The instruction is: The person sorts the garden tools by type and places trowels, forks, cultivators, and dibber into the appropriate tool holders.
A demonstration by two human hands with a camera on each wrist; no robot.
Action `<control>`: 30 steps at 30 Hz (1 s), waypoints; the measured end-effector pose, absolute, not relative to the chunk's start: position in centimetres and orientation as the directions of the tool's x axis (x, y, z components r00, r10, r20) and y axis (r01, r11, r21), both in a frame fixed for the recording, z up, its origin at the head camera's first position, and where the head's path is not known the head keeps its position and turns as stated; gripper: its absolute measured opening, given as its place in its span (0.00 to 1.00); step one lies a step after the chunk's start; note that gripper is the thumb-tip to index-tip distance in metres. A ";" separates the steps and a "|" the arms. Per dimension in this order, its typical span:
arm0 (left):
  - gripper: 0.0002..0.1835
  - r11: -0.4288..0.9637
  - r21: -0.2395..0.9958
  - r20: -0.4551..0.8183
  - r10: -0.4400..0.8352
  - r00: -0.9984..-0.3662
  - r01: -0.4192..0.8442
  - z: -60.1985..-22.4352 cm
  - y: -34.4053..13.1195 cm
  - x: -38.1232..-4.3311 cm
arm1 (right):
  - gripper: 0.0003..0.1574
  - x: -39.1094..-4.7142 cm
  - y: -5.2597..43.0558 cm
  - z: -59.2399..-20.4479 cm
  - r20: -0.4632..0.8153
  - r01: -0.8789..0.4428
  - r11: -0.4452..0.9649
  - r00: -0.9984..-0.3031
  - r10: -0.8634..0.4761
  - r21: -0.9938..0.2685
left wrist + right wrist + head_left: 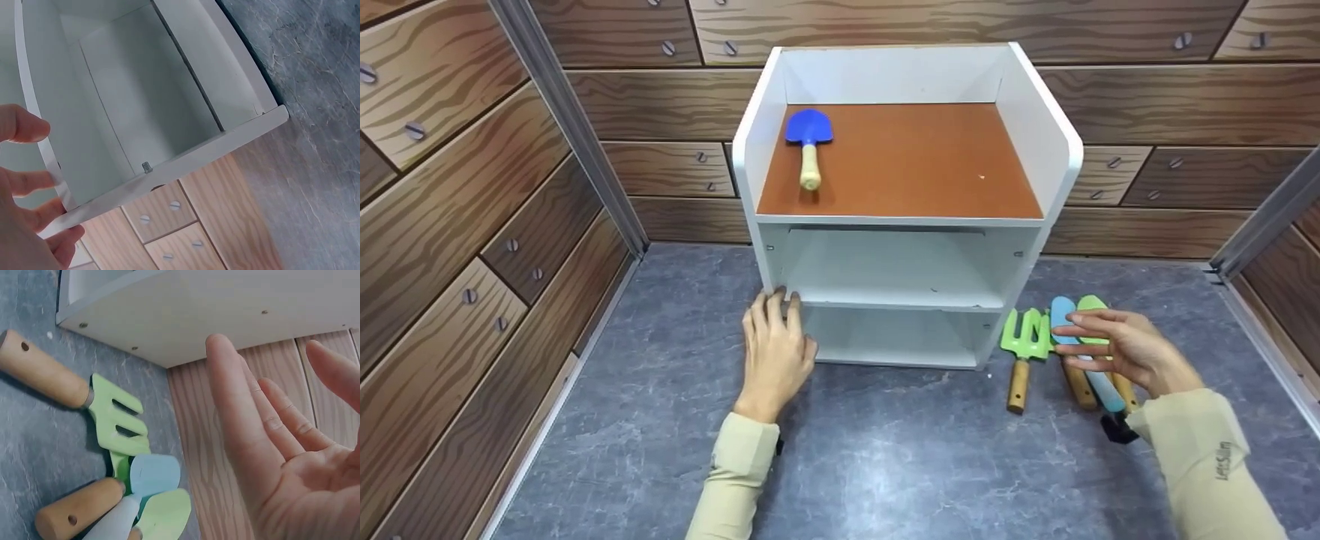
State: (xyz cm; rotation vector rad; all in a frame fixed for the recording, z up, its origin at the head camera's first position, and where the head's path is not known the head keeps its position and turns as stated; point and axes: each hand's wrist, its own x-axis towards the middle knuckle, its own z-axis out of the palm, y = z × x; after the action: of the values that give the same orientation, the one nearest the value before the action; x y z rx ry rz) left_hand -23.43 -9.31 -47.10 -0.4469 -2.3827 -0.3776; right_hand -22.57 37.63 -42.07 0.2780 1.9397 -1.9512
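A white shelf unit (pixel 894 222) with a brown top stands at the back. My left hand (pixel 777 349) rests its fingers on the unit's left front edge, around the middle shelf; the left wrist view shows the fingers (pixel 34 183) at that edge. My right hand (pixel 1132 349) hovers with extended fingers over the garden tools to the right of the unit, holding nothing. Among them are a green hand fork (pixel 1026 337) with a wooden handle, a light blue tool (pixel 1063 311) and a green-bladed tool (pixel 166 513). A blue toy shovel (pixel 809 129) with a pale handle lies on the brown top.
Wood-patterned walls (pixel 472 225) enclose the space at the left, back and right, with metal framing (pixel 562 112) at the corners. The floor (pixel 607 420) is grey and marbled. Below the top, the unit has a middle shelf (pixel 892 277) and a lower compartment (pixel 896 337).
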 end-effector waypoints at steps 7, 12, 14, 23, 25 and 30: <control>0.31 0.899 0.161 0.652 0.214 -0.727 0.408 -47.2 -9.3 -23.4 | 0.21 -22.5 38.5 -42.7 -0.411 0.412 0.008 -0.905 -0.111 -0.911; 0.31 0.901 0.153 0.655 0.215 -0.725 0.405 -47.2 -9.2 -23.4 | 0.29 -22.6 39.0 -43.0 -0.425 0.425 0.027 -0.898 -0.111 -0.905; 0.31 0.902 0.150 0.658 0.214 -0.722 0.404 -47.2 -9.2 -23.4 | 0.37 -22.7 39.1 -43.1 -0.428 0.427 0.040 -0.897 -0.113 -0.904; 0.31 0.903 0.137 0.672 0.217 -0.708 0.407 -47.1 -9.2 -23.4 | 0.56 -22.5 39.8 -43.1 -0.458 0.457 0.037 -0.884 -0.096 -0.889; 0.31 0.903 0.138 0.669 0.217 -0.711 0.406 -47.1 -9.3 -23.4 | 0.56 -22.5 40.0 -43.2 -0.465 0.463 0.043 -0.881 -0.093 -0.885; 0.31 0.903 0.145 0.657 0.218 -0.722 0.405 -47.1 -9.4 -23.4 | 0.55 -22.5 40.5 -43.4 -0.472 0.469 0.053 -0.878 -0.081 -0.882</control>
State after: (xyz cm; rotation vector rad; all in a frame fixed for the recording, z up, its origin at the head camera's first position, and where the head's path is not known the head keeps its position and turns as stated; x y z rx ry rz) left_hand -23.37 -9.37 -47.14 -0.4435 -2.3967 -0.3671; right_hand -22.53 40.52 -43.38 0.3889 1.9421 -1.8800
